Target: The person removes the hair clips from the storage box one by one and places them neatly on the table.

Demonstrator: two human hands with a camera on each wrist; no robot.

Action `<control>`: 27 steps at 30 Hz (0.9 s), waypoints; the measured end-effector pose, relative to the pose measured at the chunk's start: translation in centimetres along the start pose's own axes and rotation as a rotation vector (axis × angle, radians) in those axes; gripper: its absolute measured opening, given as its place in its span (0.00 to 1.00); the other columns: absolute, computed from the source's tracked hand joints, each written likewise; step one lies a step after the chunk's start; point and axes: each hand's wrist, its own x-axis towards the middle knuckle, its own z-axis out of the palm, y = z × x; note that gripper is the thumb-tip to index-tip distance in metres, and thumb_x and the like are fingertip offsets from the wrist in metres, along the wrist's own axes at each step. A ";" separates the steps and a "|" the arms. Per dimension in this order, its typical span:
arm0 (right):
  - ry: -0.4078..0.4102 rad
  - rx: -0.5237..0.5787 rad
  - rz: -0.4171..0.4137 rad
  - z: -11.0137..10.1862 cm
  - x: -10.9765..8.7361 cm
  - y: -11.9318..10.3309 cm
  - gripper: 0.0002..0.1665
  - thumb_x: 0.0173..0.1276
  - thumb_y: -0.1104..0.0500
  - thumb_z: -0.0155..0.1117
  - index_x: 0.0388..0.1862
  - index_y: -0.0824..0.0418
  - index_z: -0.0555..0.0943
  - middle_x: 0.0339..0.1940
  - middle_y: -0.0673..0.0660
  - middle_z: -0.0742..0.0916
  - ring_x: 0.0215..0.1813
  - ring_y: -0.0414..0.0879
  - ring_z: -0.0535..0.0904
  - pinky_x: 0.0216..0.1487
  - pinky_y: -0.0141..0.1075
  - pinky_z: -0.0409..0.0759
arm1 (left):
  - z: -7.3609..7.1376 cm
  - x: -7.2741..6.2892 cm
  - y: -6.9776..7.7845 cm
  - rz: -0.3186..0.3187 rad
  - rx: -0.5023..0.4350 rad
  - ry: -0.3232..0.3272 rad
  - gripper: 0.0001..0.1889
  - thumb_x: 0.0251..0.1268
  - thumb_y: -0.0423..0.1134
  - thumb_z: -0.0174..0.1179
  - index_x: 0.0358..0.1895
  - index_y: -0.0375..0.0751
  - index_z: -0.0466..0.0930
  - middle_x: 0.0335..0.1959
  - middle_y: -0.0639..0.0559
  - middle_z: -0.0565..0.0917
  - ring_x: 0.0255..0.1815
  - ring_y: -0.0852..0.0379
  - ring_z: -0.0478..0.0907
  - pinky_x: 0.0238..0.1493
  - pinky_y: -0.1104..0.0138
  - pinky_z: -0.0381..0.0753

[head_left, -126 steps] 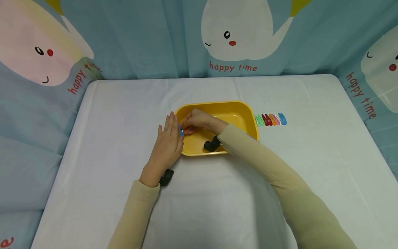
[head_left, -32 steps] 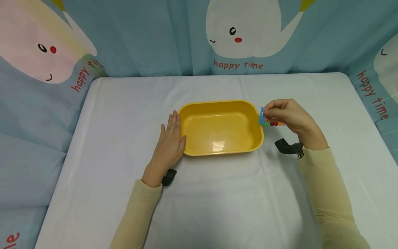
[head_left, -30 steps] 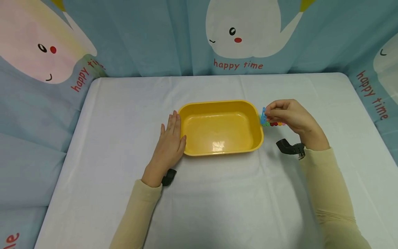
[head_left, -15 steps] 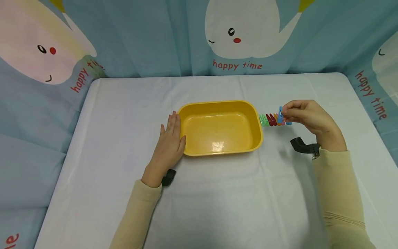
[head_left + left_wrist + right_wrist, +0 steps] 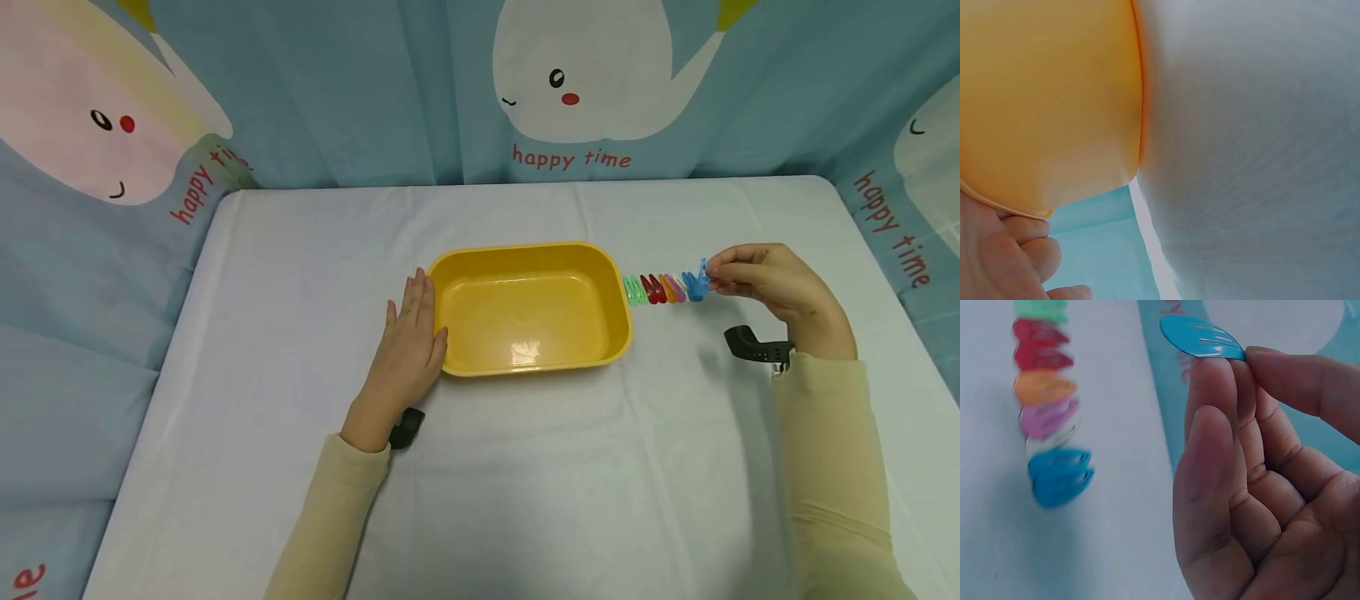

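Note:
Between thumb and fingertips my right hand (image 5: pixel 783 287) pinches a blue hair clip (image 5: pixel 1204 337), held above the table. Just left of it lies a row of hair clips: green (image 5: pixel 635 289), dark red (image 5: pixel 653 288), orange (image 5: pixel 1044 386), pink (image 5: pixel 1049 417), white (image 5: pixel 1054 440) and blue (image 5: pixel 1060 478) at the right end. My left hand (image 5: pixel 402 350) rests with straight fingers along the left rim of a yellow plastic tray (image 5: pixel 532 308). In the left wrist view the tray's outer wall (image 5: pixel 1054 94) fills the upper left, with fingers below its rim.
A white cloth (image 5: pixel 525 483) covers the table. Blue curtains (image 5: pixel 337 92) with printed whales hang behind and beside it. Black camera mounts sit at both wrists, the right mount (image 5: pixel 757 345) jutting out over the cloth.
My right hand has left the tray with a blue hair clip and moved right along the row to its far end. The left hand has stayed at the tray's left rim.

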 end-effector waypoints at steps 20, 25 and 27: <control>0.030 -0.145 0.192 -1.3 2.6 2.6 0.09 0.67 0.55 0.63 0.26 0.48 0.84 0.22 0.44 0.84 0.28 0.35 0.78 0.35 0.27 0.79 | 0.0 -0.1 0.0 -0.003 0.001 0.004 0.33 0.74 0.40 0.41 0.73 0.28 0.38 0.76 0.40 0.36 0.76 0.44 0.36 0.70 0.46 0.38; 0.040 -0.199 0.208 -1.1 2.9 2.9 0.09 0.66 0.54 0.63 0.25 0.47 0.84 0.21 0.43 0.84 0.27 0.35 0.78 0.34 0.27 0.79 | 0.0 -0.1 0.0 0.000 0.003 0.005 0.33 0.74 0.40 0.41 0.73 0.27 0.38 0.76 0.39 0.37 0.76 0.44 0.37 0.70 0.45 0.39; 0.046 -0.206 0.213 -1.1 2.9 2.9 0.09 0.66 0.54 0.63 0.26 0.48 0.85 0.22 0.43 0.84 0.27 0.35 0.78 0.33 0.28 0.79 | 0.0 -0.1 0.0 0.001 0.002 0.005 0.34 0.74 0.40 0.41 0.73 0.27 0.37 0.76 0.39 0.37 0.76 0.44 0.36 0.70 0.46 0.39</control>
